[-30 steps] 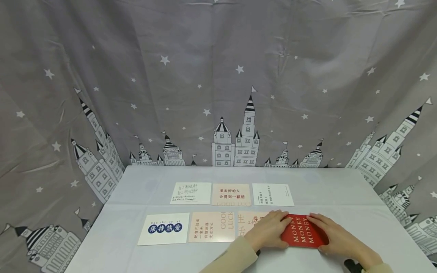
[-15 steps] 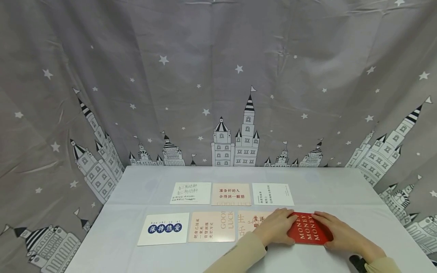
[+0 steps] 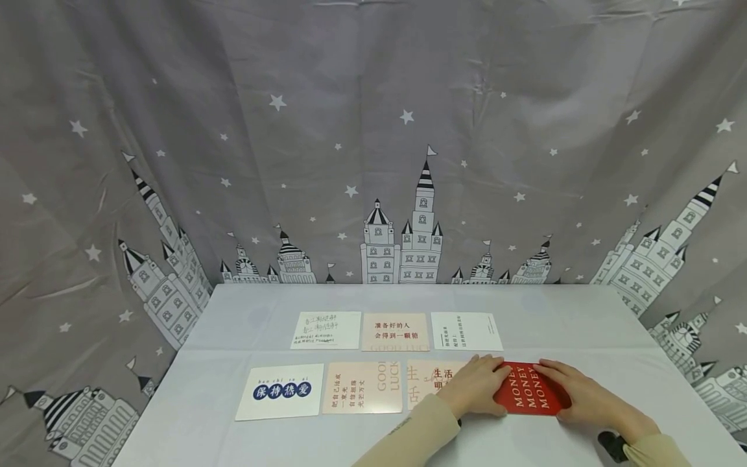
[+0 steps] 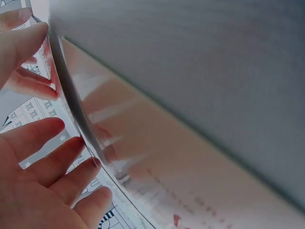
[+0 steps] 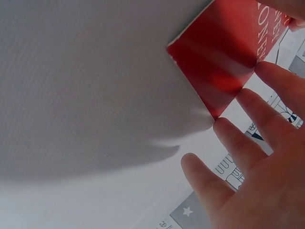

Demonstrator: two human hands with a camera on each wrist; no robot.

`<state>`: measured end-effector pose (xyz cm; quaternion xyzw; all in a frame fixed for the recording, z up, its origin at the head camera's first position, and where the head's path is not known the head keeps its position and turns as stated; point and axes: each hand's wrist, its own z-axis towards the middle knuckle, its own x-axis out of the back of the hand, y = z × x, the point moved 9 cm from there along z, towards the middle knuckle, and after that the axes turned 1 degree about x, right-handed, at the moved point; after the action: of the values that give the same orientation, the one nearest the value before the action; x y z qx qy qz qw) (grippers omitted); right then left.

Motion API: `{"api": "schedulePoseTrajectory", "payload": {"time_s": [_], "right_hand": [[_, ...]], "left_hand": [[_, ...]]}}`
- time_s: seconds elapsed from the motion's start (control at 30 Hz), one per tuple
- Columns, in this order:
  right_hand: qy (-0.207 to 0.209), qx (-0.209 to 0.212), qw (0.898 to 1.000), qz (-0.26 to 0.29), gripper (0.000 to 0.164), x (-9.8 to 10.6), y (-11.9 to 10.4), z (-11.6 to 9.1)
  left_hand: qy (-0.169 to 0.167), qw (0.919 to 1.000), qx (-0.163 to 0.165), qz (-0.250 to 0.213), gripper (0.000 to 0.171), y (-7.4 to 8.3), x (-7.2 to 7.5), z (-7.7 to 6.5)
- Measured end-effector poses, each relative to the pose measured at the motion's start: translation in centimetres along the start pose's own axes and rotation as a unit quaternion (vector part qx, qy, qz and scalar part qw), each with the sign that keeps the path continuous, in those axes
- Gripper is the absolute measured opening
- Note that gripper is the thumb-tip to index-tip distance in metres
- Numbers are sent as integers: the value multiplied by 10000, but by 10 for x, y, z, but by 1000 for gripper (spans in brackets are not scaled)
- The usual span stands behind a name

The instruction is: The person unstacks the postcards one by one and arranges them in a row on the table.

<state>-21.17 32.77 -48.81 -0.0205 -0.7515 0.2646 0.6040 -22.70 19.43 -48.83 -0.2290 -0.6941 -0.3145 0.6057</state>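
Note:
A red postcard printed with "MONEY" lies at the right end of the front row in the head view. My left hand holds its left side, fingers toward the far edge and thumb toward the near edge. On the other side my right hand holds it in the same way. Fingertips meet the red edge in the right wrist view. Beside my left hand is a cream postcard, partly hidden by that hand. It fills much of the left wrist view, where the left fingers spread along its far edge.
Left in the front row lie a cream "GOOD LUCK" postcard and a white postcard with blue circles. Behind them are a handwritten white card, a cream card and a white card. A grey curtain hangs behind the white table.
Both hands have slid the red postcard a little right and slightly away, uncovering more of the cream postcard beside it. Movement over the last half second is very small.

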Motion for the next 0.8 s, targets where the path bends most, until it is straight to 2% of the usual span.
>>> {"api": "schedulePoseTrajectory", "payload": {"time_s": [0.43, 0.63, 0.8], "right_hand": [[22, 55, 9999, 117, 76, -3, -3, 0], [102, 277, 9995, 139, 76, -1, -6, -2], [189, 412, 9990, 57, 74, -1, -9, -2]], "left_hand": [[-32, 9999, 3, 120, 75, -2, 4, -5], [47, 9998, -43, 206, 74, -3, 6, -8], [-23, 9999, -40, 143, 74, -4, 6, -11]]}}
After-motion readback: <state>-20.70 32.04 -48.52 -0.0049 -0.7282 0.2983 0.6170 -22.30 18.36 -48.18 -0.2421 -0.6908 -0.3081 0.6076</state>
